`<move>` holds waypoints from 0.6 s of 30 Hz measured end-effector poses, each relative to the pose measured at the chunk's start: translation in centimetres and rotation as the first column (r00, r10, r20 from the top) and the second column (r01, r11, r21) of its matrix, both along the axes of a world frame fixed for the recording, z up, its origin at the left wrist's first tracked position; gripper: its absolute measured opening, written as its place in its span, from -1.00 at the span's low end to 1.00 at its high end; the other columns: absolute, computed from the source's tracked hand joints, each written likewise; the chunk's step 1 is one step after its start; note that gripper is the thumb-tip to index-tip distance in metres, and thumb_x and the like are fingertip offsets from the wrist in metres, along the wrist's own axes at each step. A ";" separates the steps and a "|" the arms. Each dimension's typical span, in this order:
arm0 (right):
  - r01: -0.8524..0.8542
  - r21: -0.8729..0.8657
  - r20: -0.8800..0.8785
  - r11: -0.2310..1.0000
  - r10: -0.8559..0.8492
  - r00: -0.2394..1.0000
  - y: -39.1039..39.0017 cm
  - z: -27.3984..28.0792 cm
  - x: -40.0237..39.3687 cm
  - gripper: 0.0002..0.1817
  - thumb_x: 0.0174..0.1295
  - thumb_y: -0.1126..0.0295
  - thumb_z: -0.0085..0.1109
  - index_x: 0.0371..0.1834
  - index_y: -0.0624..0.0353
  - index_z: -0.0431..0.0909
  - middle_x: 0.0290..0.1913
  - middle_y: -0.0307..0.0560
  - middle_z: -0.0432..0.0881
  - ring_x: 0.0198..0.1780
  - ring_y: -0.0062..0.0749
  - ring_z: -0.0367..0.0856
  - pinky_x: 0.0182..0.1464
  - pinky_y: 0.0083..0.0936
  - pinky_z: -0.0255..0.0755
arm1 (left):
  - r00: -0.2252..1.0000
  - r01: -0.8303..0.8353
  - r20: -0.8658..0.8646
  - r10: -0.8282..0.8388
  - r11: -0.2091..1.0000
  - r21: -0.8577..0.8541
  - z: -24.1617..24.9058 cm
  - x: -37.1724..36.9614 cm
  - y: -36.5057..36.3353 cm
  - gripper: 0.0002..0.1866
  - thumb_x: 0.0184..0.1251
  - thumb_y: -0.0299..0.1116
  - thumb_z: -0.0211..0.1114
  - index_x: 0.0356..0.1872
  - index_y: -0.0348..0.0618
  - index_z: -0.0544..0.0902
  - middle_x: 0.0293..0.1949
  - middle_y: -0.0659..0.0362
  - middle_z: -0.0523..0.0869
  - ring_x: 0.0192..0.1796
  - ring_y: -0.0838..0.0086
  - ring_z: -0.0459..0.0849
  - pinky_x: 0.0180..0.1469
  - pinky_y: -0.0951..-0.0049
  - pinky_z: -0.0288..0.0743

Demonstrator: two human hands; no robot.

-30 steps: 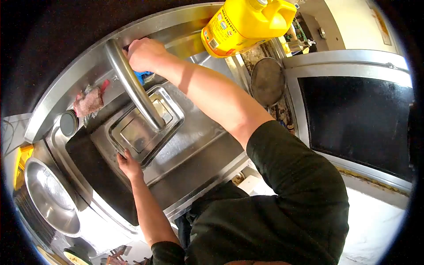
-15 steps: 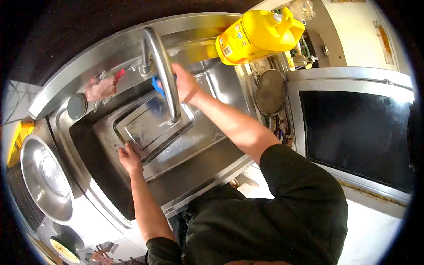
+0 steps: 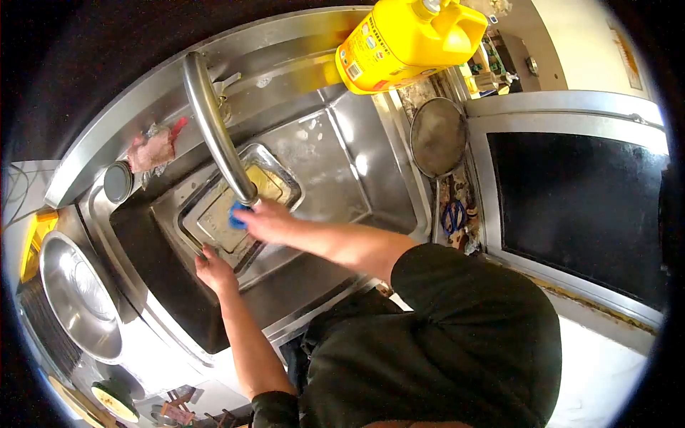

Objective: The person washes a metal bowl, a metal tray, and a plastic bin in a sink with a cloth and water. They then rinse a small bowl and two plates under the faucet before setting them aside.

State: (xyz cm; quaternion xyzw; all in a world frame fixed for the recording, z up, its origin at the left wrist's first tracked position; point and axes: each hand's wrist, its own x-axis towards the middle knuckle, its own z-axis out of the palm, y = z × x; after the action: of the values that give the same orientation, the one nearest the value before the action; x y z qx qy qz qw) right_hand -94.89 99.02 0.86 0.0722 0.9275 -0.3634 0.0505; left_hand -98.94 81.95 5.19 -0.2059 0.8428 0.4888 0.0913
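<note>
A rectangular metal tray lies in the stainless steel sink, its surface wet and streaked. My left hand grips the tray's near left edge between thumb and fingers. In my right hand is a blue scrubbing sponge, pressed down on the middle of the tray, partly covered by my fingers. The curved faucet reaches over the tray, and its tip ends right above my right hand in this view.
On the sink's back right corner stands a large yellow jug. A pinkish cloth in plastic and a round lid sit along the back left ledge. A metal bowl is left; blue-handled scissors lie right.
My right hand has moved with the sponge from the tray's far side toward me, onto its middle. The faucet appears farther left. My left hand stays at the tray's edge.
</note>
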 end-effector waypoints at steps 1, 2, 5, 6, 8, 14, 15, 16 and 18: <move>0.049 0.054 -0.013 0.997 -0.048 0.999 1.6 -1.3 -0.5 -0.61 0.12 0.30 0.15 0.05 0.06 0.46 -0.02 0.09 0.49 -0.11 0.06 0.58 -0.05 -0.16 0.50 | 1.000 0.027 -0.008 -0.027 0.999 -0.028 0.0 0.2 -0.2 -0.61 0.36 -0.22 0.15 -0.26 -0.51 0.56 -0.39 -0.21 0.66 -0.36 0.12 0.60 -0.21 0.21 0.46; 0.099 0.105 -0.026 0.989 -0.097 0.995 3.2 -2.6 -1.0 -0.63 0.12 0.30 0.15 0.02 0.09 0.46 -0.04 0.10 0.50 -0.10 0.05 0.58 -0.05 -0.16 0.50 | 0.999 0.051 -0.012 -0.052 0.997 -0.062 -0.3 0.7 -0.6 -0.62 0.36 -0.22 0.15 -0.26 -0.50 0.56 -0.39 -0.22 0.66 -0.37 0.14 0.60 -0.22 0.21 0.46; 0.270 0.164 0.012 0.949 -0.275 0.961 6.8 0.1 -4.1 -0.63 0.18 0.24 0.10 0.01 0.17 0.44 0.07 0.17 0.50 0.05 0.07 0.52 0.05 -0.18 0.46 | 0.991 0.114 -0.070 -0.117 0.992 -0.049 -1.1 2.2 -1.5 -0.66 0.36 -0.26 0.12 -0.32 -0.47 0.55 -0.52 -0.18 0.62 -0.48 0.05 0.56 -0.34 0.15 0.41; 0.377 0.156 0.055 0.913 -0.389 0.920 6.5 -0.3 -4.7 -0.63 0.19 0.24 0.09 0.02 0.17 0.44 0.07 0.18 0.49 0.06 0.08 0.51 0.08 -0.18 0.43 | 0.988 0.113 -0.093 -0.122 0.989 -0.099 0.6 2.3 -0.2 -0.65 0.36 -0.25 0.12 -0.35 -0.46 0.54 -0.54 -0.17 0.61 -0.50 0.02 0.54 -0.35 0.14 0.41; 0.586 0.165 0.139 0.793 -0.607 0.782 5.0 -1.3 -6.1 -0.62 0.22 0.22 0.07 0.05 0.18 0.44 0.08 0.20 0.46 0.07 0.10 0.49 0.15 -0.20 0.38 | 0.980 0.157 -0.090 -0.179 0.965 -0.211 1.7 2.0 0.8 -0.62 0.36 -0.21 0.13 -0.40 -0.45 0.54 -0.53 -0.20 0.62 -0.47 -0.07 0.56 -0.35 0.11 0.41; 0.333 -0.336 0.170 0.881 -0.291 0.941 -3.2 4.5 -4.1 -0.62 0.11 0.34 0.22 0.06 -0.03 0.54 0.07 0.10 0.46 0.14 0.06 0.44 0.13 -0.17 0.42 | 0.975 0.211 -0.014 -0.220 0.950 -0.230 0.7 1.7 0.9 -0.50 0.42 -0.09 0.06 -0.34 -0.49 0.59 -0.37 -0.33 0.64 -0.27 -0.21 0.59 -0.22 0.00 0.41; 0.196 -0.138 -0.175 0.971 -0.219 0.960 -4.4 3.8 -3.1 -0.60 0.08 0.36 0.23 0.05 -0.07 0.55 0.11 0.06 0.43 0.09 0.00 0.49 0.07 -0.24 0.47 | 0.979 0.198 -0.005 -0.204 0.953 -0.230 0.6 1.8 0.5 -0.49 0.43 -0.09 0.04 -0.33 -0.50 0.59 -0.36 -0.34 0.64 -0.26 -0.22 0.59 -0.21 -0.01 0.41; 0.105 -0.127 -0.183 0.986 -0.127 0.975 -4.9 4.0 -2.0 -0.58 0.06 0.37 0.23 0.06 -0.10 0.55 0.12 0.03 0.43 0.06 -0.01 0.51 0.05 -0.25 0.49 | 0.980 0.200 0.030 -0.198 0.949 -0.245 1.7 1.6 0.2 -0.43 0.45 -0.04 -0.01 -0.26 -0.53 0.61 -0.31 -0.35 0.64 -0.23 -0.21 0.59 -0.20 0.02 0.42; -0.102 -0.084 -0.144 0.991 0.089 0.986 -3.9 5.3 0.6 -0.55 0.03 0.39 0.24 0.07 -0.16 0.55 0.14 -0.01 0.41 0.02 -0.01 0.54 0.04 -0.26 0.50 | 0.992 0.122 0.000 -0.123 0.980 -0.155 2.1 1.5 -0.8 -0.39 0.47 0.01 -0.02 -0.23 -0.53 0.61 -0.31 -0.32 0.66 -0.26 -0.11 0.62 -0.19 0.07 0.44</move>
State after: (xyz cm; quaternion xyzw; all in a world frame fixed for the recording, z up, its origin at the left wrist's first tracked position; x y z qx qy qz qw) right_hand -94.26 95.10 6.11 -0.0003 0.9135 -0.4068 0.0058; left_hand -97.41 81.19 7.34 -0.1579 0.8896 0.4165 0.1011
